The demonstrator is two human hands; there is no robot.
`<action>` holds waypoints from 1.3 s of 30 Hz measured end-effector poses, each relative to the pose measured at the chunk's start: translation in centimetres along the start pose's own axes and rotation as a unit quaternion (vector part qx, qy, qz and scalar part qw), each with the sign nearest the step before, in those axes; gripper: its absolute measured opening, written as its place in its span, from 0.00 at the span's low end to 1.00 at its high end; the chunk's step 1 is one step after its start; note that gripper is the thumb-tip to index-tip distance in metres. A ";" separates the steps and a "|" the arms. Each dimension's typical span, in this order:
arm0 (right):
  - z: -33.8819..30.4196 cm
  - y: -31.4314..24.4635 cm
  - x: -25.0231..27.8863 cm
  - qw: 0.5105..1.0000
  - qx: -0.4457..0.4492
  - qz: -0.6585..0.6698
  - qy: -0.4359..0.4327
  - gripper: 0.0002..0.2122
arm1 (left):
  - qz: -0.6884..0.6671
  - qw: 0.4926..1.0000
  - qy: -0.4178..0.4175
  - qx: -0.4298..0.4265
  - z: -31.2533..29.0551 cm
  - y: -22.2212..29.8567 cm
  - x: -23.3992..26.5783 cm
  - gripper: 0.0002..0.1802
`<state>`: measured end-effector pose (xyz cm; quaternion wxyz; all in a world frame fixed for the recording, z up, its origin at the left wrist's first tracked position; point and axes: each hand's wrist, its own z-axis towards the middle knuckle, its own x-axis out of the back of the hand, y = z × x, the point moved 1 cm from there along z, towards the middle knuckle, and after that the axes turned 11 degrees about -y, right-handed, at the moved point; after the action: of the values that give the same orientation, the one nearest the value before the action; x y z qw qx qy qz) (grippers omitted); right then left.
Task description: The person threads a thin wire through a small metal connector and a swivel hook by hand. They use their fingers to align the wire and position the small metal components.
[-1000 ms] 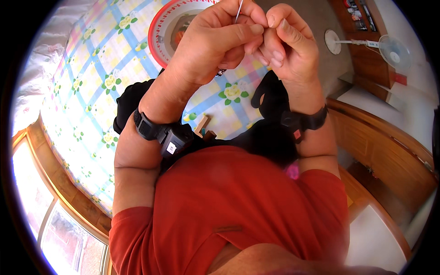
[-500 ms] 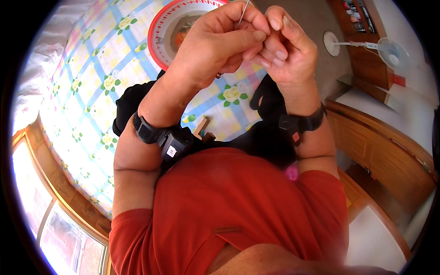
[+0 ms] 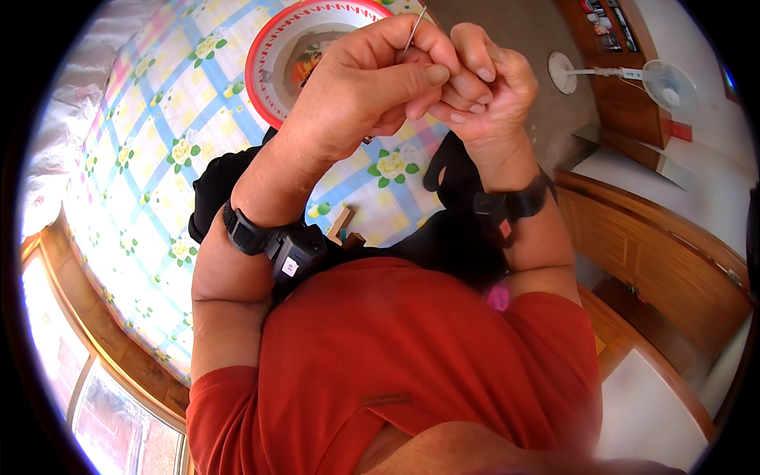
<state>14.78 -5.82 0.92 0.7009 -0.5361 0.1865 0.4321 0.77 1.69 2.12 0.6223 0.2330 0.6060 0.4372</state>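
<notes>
My left hand is closed in a pinch, and a thin silver needle-like rod sticks up from between its fingers. The rod's lower end is hidden in the grip. My right hand meets it, palm toward me, with curled fingers pressed against the left fingertips. Whatever the right fingers pinch is too small or too covered to make out. Both hands are raised above black cloth at my lap. Behind the left hand stands a white enamel basin with a red rim, with an orange and green pattern inside.
A bed or table with a flowered, checked cover spreads to the left. A small wooden block lies close to my body. On the right are a white fan and a wooden cabinet. A window is at lower left.
Both hands have shifted slightly left and down in the picture, as has the surrounding scene. The right fingers have curled in more. The rod stays in the left hand.
</notes>
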 end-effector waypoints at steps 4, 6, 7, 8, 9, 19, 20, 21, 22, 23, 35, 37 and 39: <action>0.1 0.3 -0.1 0.999 0.011 0.033 -0.014 0.13 | 0.014 1.000 0.005 0.018 -0.2 0.8 -0.5 0.07; 0.0 0.3 -0.1 0.996 0.006 0.068 -0.057 0.12 | 0.018 1.000 -0.007 0.021 -0.3 1.0 -0.6 0.07; 0.0 0.2 0.0 0.993 0.003 0.085 -0.078 0.12 | 0.009 1.000 -0.018 0.016 -0.3 0.9 -0.7 0.06; 0.0 0.2 0.1 0.992 -0.001 0.090 -0.093 0.12 | 0.003 1.000 -0.027 0.010 -0.3 0.7 -0.7 0.05; -0.1 0.2 0.3 0.990 -0.005 0.095 -0.107 0.12 | -0.004 0.999 -0.038 0.004 -0.3 0.6 -0.7 0.04; 0.1 0.5 1.0 0.965 -0.008 0.107 -0.239 0.15 | -0.006 0.999 -0.041 0.021 -0.6 0.6 -1.3 0.04; 0.1 0.5 1.0 0.965 -0.009 0.108 -0.238 0.15 | -0.005 0.999 -0.042 0.019 -0.7 0.6 -1.3 0.04; 0.1 0.5 0.9 0.965 -0.009 0.109 -0.237 0.15 | -0.003 0.999 -0.044 0.017 -0.7 0.6 -1.3 0.04; 0.1 0.5 0.9 0.965 -0.010 0.111 -0.236 0.15 | 0.000 0.999 -0.045 0.023 -0.7 0.6 -1.3 0.05; 0.1 0.6 0.9 0.965 -0.011 0.112 -0.236 0.15 | 0.003 0.999 -0.046 0.028 -0.7 0.6 -1.2 0.06; -0.3 0.4 0.6 0.976 -0.032 0.126 -0.175 0.16 | 0.017 0.998 -0.047 0.030 -0.6 0.7 -1.4 0.07; -0.3 0.5 0.6 0.976 -0.030 0.123 -0.174 0.16 | 0.007 0.998 -0.050 0.025 -0.6 0.6 -1.5 0.07; -0.5 0.4 0.5 0.977 -0.030 0.128 -0.167 0.16 | -0.018 0.998 -0.056 0.023 -0.6 0.7 -1.4 0.06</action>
<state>14.79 -6.01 0.13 0.6441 -0.4489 0.1206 0.6075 0.22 0.72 3.36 0.6572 0.2603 0.5844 0.3985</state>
